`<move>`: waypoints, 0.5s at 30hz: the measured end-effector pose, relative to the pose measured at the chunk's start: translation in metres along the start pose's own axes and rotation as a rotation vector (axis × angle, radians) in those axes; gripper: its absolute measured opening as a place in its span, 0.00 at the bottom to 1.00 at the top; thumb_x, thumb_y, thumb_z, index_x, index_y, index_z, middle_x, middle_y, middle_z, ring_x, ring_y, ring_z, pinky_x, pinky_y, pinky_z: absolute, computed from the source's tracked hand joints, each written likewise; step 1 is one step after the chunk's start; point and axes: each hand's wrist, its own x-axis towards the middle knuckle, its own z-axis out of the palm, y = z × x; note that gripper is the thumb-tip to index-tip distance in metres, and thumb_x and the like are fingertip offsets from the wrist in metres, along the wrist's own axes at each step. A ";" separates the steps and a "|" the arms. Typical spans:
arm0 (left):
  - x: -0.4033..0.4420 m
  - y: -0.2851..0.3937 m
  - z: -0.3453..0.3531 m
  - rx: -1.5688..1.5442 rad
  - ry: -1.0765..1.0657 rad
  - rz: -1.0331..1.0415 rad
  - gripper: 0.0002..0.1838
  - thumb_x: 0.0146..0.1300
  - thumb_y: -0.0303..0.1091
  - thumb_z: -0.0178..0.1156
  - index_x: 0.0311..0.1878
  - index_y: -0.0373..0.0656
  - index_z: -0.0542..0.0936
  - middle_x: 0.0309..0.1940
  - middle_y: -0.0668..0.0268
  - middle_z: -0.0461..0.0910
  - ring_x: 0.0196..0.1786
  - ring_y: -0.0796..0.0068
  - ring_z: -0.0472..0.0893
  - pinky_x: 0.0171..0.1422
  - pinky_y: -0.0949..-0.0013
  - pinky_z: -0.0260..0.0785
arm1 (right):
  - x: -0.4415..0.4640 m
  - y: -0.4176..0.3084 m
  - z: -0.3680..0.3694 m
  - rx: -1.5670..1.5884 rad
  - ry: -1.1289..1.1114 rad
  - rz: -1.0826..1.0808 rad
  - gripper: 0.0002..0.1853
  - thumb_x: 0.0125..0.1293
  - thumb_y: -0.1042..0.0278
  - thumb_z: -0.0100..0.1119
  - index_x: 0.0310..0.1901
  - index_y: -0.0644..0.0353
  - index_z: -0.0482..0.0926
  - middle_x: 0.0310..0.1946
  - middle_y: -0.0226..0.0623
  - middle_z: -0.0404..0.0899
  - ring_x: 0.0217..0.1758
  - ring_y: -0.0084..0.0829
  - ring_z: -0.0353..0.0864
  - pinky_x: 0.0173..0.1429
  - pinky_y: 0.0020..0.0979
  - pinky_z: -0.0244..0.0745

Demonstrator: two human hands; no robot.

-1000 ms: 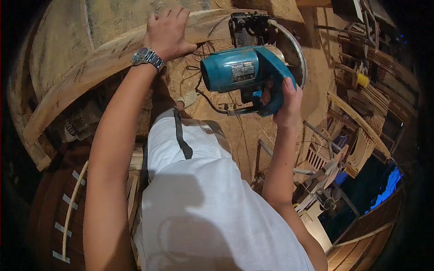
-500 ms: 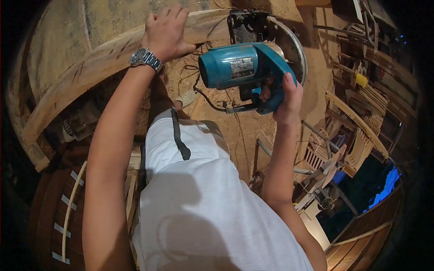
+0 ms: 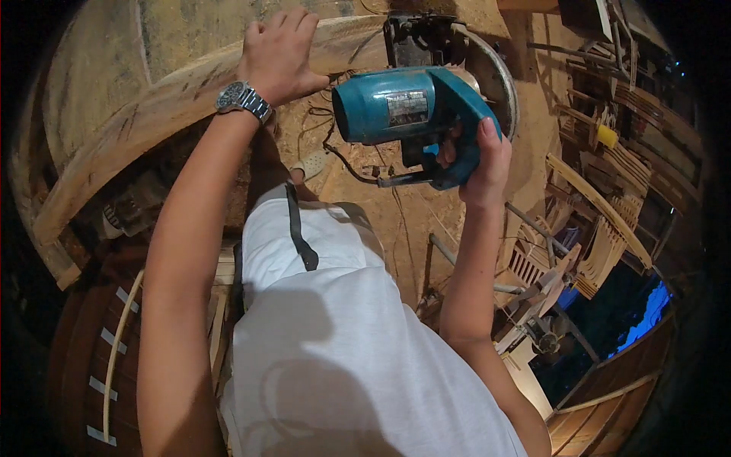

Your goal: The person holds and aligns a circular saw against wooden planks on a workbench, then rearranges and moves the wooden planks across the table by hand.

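My right hand [image 3: 487,164] is wrapped round the rear handle of a teal circular saw [image 3: 384,105], fingers curled inside the grip. The saw's black base plate [image 3: 419,42] and round guard [image 3: 495,72] sit at the right end of a pale wooden board [image 3: 183,87]. Whether the blade touches the wood is hidden. My left hand [image 3: 280,61] rests flat on the board to the left of the saw, fingers spread and thumb pointing towards the saw. A black cord [image 3: 346,164] hangs below the motor.
The board's curved edge runs along a dusty worktop [image 3: 99,68]. Below is a sawdust-covered floor [image 3: 411,221] with cords and a light shoe [image 3: 312,164]. Slatted wooden pieces [image 3: 613,236] and metal bars [image 3: 537,228] stand at the right. Dark boards [image 3: 84,343] lie at lower left.
The saw, held in my right hand, has shifted slightly up and to the left in view. My left hand stays on the board, almost unmoved.
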 end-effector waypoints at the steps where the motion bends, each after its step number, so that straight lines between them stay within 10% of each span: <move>1: 0.000 -0.001 0.001 0.004 0.020 0.020 0.45 0.40 0.52 0.75 0.65 0.45 0.75 0.58 0.64 0.76 0.63 0.61 0.76 0.61 0.52 0.66 | 0.001 0.000 0.000 0.001 0.000 0.007 0.28 0.70 0.39 0.60 0.37 0.64 0.77 0.21 0.37 0.76 0.22 0.26 0.75 0.30 0.27 0.71; 15: 0.000 0.000 0.000 -0.001 0.033 0.009 0.47 0.41 0.59 0.75 0.65 0.45 0.76 0.59 0.65 0.76 0.62 0.61 0.76 0.60 0.53 0.64 | 0.004 -0.005 0.004 0.012 -0.011 -0.022 0.28 0.71 0.40 0.60 0.37 0.65 0.77 0.21 0.38 0.77 0.23 0.27 0.76 0.30 0.28 0.72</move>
